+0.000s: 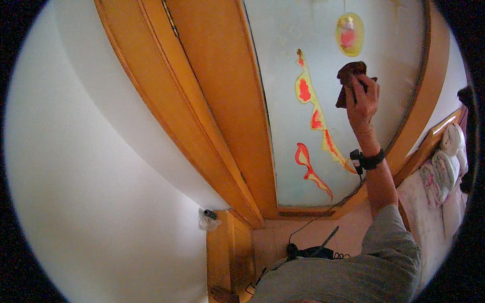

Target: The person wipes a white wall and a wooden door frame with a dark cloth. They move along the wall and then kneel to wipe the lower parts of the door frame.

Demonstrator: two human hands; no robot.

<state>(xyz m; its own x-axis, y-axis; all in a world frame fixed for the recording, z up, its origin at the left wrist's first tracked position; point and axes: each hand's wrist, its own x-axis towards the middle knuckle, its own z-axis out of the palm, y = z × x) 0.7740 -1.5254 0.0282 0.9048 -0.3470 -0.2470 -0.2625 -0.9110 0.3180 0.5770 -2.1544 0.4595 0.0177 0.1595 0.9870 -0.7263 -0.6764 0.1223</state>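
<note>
My right hand (363, 100) grips a dark brown cloth (352, 72). The bunched cloth is against the frosted glass panel (280, 98) of a wooden-framed door, just below a painted yellow oval (349, 35) with a red middle. To the left of the hand, a long red and yellow painted shape (304, 90) runs down the glass, with a smaller red one (302, 154) beneath it. Low in the picture, what looks like my left hand (224, 294) rests by a wooden cabinet top (218, 261); it is dark and partly cut off, so its grip is unclear.
A black wrist device (371, 160) on my right arm trails a cable (314, 219) down to a black bag (314, 252) at my waist. Left of the wooden door frame (219, 87) stretches a white wall (94, 170). White patterned bedding (435, 178) lies at the right.
</note>
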